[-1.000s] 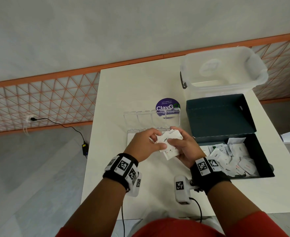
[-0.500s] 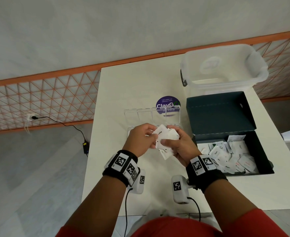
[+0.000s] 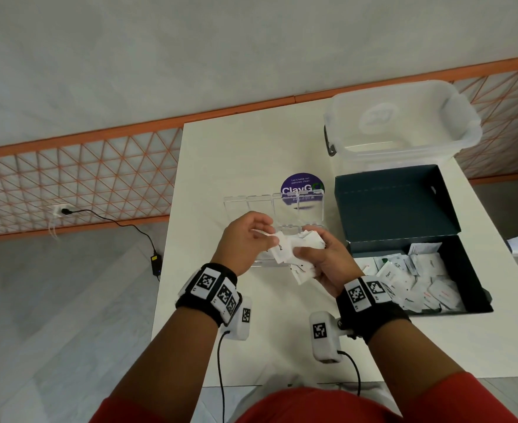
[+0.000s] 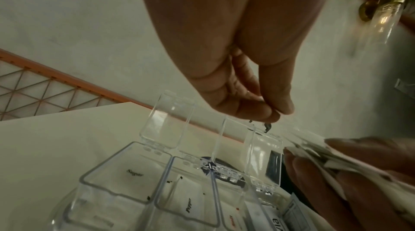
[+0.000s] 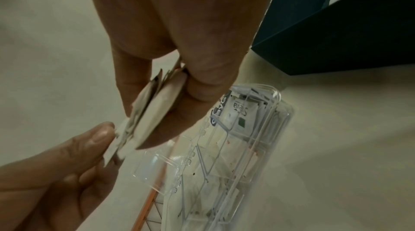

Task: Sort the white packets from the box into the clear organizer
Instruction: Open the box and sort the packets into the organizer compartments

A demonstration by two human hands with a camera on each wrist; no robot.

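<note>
Nearest the body, the right hand [image 3: 328,264] clamps a fanned stack of white packets [image 3: 300,254] between thumb and fingers; the stack is held edge-on, its long axis running from the right palm toward the left hand [image 3: 245,242]. The left hand pinches the outermost packet [image 5: 116,139] at the stack's free end, thumb and fingertips closed on its edge. In the left wrist view the pinch itself is blurred, so how many packets it holds is uncertain, probably one.

Directly below and just beyond both hands lies the clear organizer [image 3: 285,227], its row of compartments running left to right on the white table [image 3: 221,154], lids [image 4: 167,119] standing open at the far side. Some compartments already hold packets; printed labels read "Sugar" [image 4: 134,172] and "Pepper" [image 4: 188,205].

The left hand is nearer the left-end compartments; the pinched packet must travel down and away from the stack.

Right of the organizer sits the dark box [image 3: 453,270], lid raised, many packets remaining inside. Farthest stands a translucent tub [image 3: 404,123].
</note>
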